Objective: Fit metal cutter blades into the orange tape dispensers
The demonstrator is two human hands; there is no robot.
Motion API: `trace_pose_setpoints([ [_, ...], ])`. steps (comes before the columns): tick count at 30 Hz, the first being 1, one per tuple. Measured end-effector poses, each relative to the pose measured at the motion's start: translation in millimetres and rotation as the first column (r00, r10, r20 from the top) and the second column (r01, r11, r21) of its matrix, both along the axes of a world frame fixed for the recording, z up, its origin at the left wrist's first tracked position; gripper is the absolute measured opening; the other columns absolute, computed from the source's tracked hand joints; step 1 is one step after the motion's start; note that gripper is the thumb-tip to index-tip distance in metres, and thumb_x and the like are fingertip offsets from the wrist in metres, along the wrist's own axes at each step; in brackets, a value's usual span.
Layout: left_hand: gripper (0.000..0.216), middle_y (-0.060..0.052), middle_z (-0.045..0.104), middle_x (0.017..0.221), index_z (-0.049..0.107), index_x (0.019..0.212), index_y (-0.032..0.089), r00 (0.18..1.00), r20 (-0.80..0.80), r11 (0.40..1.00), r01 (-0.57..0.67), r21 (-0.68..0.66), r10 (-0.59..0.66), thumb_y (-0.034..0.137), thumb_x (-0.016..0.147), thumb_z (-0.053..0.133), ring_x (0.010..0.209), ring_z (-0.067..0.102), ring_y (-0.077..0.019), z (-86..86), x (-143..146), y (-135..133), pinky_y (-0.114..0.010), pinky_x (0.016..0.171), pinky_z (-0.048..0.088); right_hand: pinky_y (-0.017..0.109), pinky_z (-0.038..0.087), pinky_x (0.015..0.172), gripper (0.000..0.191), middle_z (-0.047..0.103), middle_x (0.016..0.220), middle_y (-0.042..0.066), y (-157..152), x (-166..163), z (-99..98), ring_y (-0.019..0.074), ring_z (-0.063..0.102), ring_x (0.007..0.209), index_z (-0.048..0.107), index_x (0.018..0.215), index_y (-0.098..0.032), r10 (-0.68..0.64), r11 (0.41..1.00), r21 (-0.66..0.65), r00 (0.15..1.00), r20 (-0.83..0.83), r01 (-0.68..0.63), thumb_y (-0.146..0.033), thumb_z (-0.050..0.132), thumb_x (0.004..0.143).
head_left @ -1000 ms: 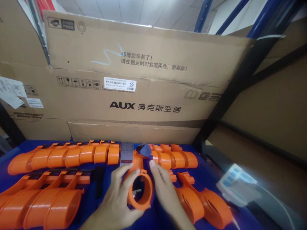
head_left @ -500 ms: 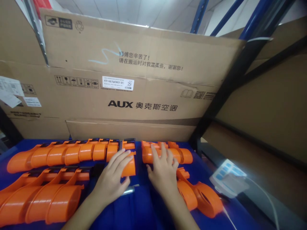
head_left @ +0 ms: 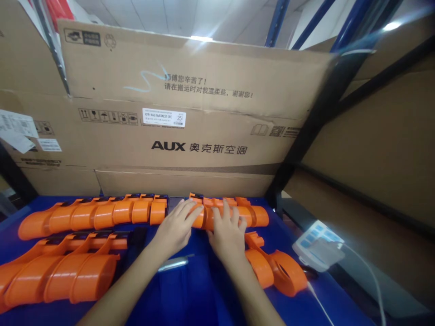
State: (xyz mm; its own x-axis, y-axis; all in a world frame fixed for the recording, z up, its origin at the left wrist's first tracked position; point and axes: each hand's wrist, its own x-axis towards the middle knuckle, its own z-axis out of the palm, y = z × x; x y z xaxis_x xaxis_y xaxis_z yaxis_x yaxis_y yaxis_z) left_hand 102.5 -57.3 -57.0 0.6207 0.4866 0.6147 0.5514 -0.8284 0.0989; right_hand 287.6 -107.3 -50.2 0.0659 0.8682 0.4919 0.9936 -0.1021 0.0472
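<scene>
Head view: left hand grips one orange plastic ring; at its three o'clock, right hand touches neighbouring rings, fingers spread.

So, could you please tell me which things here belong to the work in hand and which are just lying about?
Likely in the work:
orange piece at the left hand
orange row by the right hand
probably the matching back-left row

Apparently lying about:
white device at right
cardboard panel behind
</scene>
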Motion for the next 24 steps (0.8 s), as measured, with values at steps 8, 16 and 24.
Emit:
trace_pose_setpoints([
  [8,0.078,-0.016,0.052,0.151,0.042,0.152,0.019,0.999,-0.001,0.999,-0.042,-0.005,0.042,-0.002,0.077,0.05,0.146,0.043,-0.0322,-12.4,12,19,-0.057,0.12,0.039,0.06,0.027,0.109,0.039,0.048,0.157,0.012,-2,5,4.0,0.0415,0.039,0.137,0.063,0.13,-0.021,0.065,0.998,0.016,0.997,-0.038,-0.064,-0.021,0.057,0.091],
  [16,0.072,-0.017,0.051,0.151,0.04,0.151,0.018,0.997,-0.06,0.999,-0.042,-0.008,0.042,0.001,0.081,0.051,0.147,0.042,-0.0329,-19.2,19,23,-0.055,0.12,0.038,0.06,0.018,0.117,0.064,0.047,0.158,0.014,7,5,-7.5,0.0359,0.032,0.147,0.042,0.153,-0.016,0.135,0.991,-0.011,0.99,-0.045,-0.136,-0.014,0.05,0.09],
  [24,0.076,-0.019,0.052,0.15,0.041,0.15,0.015,0.996,-0.066,0.997,-0.065,-0.029,0.063,0.009,0.078,0.063,0.146,0.041,-0.0355,-23.6,21,24,-0.055,0.122,0.033,0.055,0.012,0.121,0.057,0.056,0.148,0.017,21,14,-21.0,0.0327,0.034,0.147,0.051,0.146,-0.015,0.183,0.983,0.041,0.983,-0.02,-0.182,-0.011,0.051,0.089],
])
